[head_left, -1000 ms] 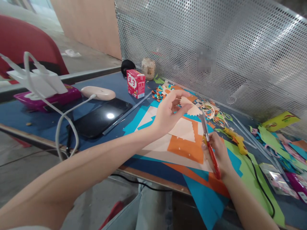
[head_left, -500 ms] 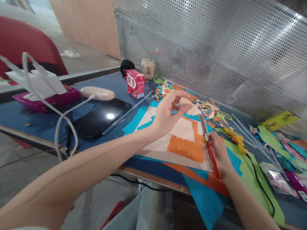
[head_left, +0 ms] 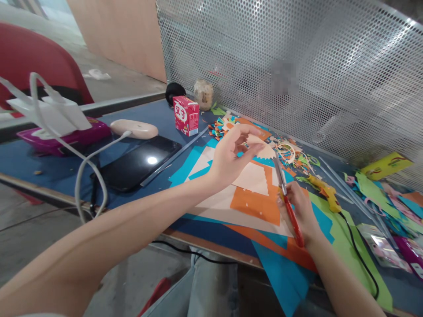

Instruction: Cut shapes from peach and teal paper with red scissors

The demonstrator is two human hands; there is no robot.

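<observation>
Between thumb and fingers, my left hand (head_left: 233,152) pinches a small cream paper piece (head_left: 264,150) with a toothed lower edge. My right hand (head_left: 299,211) is closed round the red handles of a pair of scissors (head_left: 291,211). The metal blades point up and away, their tips at the right end of the paper piece; whether they touch it I cannot tell. Below the hands lies a cream sheet (head_left: 253,178) with a zigzag right edge, over an orange sheet (head_left: 257,206). Blue paper (head_left: 284,277) hangs over the table's front edge.
A yellow glue gun (head_left: 325,193) with a black cord lies on green paper at right. Coloured scraps (head_left: 294,154) spread behind the hands. A pink box (head_left: 186,115), a black phone (head_left: 140,163) and a white cable (head_left: 81,176) are at left. Perforated metal (head_left: 280,57) stands behind.
The scissors have shifted very slightly at the edge of the paper piece. My left hand keeps its place and its pinch.
</observation>
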